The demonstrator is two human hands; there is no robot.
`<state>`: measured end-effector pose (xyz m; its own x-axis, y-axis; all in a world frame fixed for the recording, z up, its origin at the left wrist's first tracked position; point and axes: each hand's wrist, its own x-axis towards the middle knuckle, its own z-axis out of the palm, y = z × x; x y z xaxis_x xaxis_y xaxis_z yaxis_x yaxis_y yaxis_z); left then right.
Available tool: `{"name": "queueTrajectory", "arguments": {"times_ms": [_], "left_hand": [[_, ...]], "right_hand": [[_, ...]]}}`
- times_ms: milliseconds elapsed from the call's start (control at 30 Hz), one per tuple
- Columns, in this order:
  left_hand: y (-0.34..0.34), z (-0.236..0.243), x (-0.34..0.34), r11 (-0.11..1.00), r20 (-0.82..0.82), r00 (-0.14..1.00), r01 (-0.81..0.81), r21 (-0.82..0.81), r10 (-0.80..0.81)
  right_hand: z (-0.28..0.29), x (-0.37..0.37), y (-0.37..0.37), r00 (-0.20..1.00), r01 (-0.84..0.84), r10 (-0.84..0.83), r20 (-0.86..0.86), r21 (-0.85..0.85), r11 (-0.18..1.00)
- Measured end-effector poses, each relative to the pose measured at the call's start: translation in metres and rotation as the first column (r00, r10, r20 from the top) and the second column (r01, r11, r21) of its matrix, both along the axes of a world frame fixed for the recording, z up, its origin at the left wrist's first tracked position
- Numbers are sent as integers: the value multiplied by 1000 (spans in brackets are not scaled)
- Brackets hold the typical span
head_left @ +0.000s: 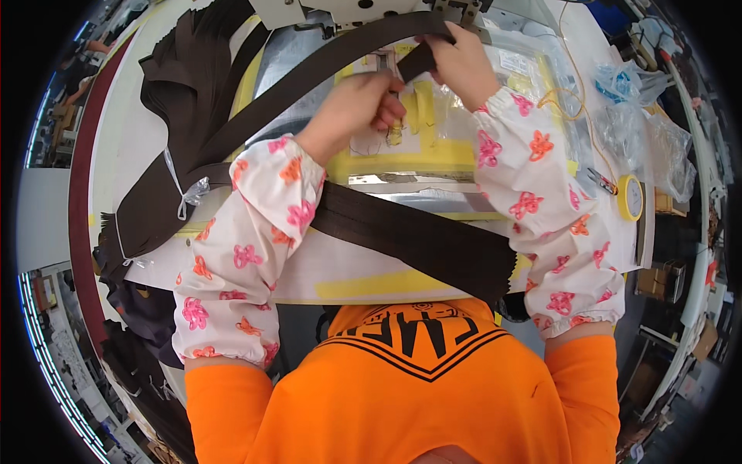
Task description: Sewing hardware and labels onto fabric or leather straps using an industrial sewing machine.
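Observation:
A long dark brown zipper (332,58) arches from the left of the worktable up to my right hand (464,66). There it folds back, and a short end slants down toward my left hand (352,108). My right fingers are closed around the fold, below the sewing machine head (363,9). At the short end, my left thumb and fingertips pinch together; the exact grip is partly hidden. Another wide dark zipper piece (417,240) with a pinked end lies across the table's front edge, under my left sleeve. A thick bundle of dark zippers (182,85) fans out on the left.
Beneath my hands is a metal plate (386,179) with yellow tape and clear plastic. A clear plastic tie (176,178) loops round the bundle. To the right sit a yellow tape roll (631,197), small snips (603,182), an orange cord (585,100) and crumpled plastic bags (630,81).

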<state>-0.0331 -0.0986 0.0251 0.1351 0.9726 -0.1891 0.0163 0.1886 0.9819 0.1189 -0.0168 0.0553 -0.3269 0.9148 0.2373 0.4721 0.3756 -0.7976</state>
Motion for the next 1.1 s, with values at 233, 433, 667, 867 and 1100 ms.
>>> {"name": "queueTrajectory", "arguments": {"times_ms": [233, 433, 667, 867, 1100], "left_hand": [[38, -20, -4, 961, -8, 961, -275, 7, 275], [69, -56, -24, 642, -754, 381, 396, 656, 535], [58, -45, -13, 726, -867, 434, 511, 461, 245], [56, -20, -34, 767, -810, 567, 449, 458, 152], [72, -37, -39, 726, -806, 574, 492, 481, 145]], "right_hand": [[-55, -26, -2, 975, 219, -208, -73, 238, 946], [-57, -23, 8, 963, 226, -253, 99, 225, 948], [-85, -11, 44, 971, 175, -220, 90, 354, 918], [-66, -31, 33, 983, 153, -170, 74, 194, 969], [-65, -33, 32, 964, 193, -222, 148, 191, 962]]}}
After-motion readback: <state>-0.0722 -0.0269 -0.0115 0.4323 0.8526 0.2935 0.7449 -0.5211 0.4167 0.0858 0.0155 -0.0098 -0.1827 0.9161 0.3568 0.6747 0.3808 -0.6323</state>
